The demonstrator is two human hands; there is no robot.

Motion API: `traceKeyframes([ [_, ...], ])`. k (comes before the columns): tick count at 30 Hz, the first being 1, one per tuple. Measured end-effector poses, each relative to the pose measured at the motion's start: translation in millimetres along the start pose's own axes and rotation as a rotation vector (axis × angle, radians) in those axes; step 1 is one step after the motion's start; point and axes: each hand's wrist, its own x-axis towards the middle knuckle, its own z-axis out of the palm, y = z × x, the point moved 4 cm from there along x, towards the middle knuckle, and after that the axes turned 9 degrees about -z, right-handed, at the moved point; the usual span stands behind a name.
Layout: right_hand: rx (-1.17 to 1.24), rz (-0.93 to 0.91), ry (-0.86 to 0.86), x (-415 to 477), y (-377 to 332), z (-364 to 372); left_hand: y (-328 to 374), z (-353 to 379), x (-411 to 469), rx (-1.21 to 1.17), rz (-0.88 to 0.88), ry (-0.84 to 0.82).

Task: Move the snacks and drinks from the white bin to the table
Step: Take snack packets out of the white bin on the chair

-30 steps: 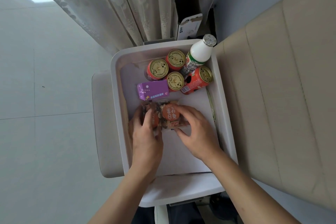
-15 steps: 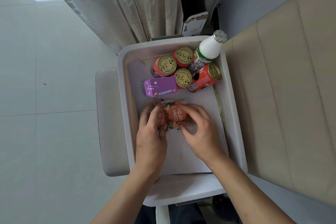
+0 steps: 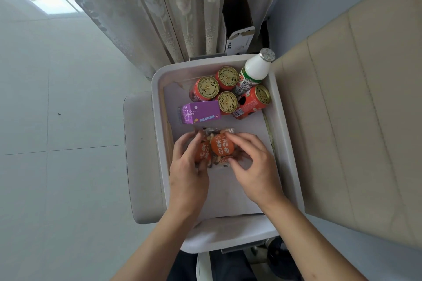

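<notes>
**Figure: Unloading at its first item**

We see both hands inside the white bin (image 3: 157,107), in its near half. Our left hand (image 3: 188,173) curls its fingers round one side of the nut packets (image 3: 219,148), and our right hand (image 3: 255,166) pinches the other side. At the bin's far end sit four red cans (image 3: 207,88), a white bottle (image 3: 255,70) and a purple carton (image 3: 199,112). We judge nothing delivered yet: every item remains to be moved.
</notes>
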Motion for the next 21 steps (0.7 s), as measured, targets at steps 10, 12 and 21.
traceKeyframes([
  [10,0.009,-0.012,-0.021,-18.1,-80.7,-56.8,53.6,-57.3,-34.1,-0.035,0.041,-0.095],
  [12,0.001,-0.029,-0.014,-21.0,-102.7,-69.1,65.8,-77.5,-41.6,-0.044,0.049,-0.084],
  [21,0.142,-0.159,0.040,-13.2,-230.1,-112.6,136.3,-209.9,-77.9,-0.200,0.141,0.145],
])
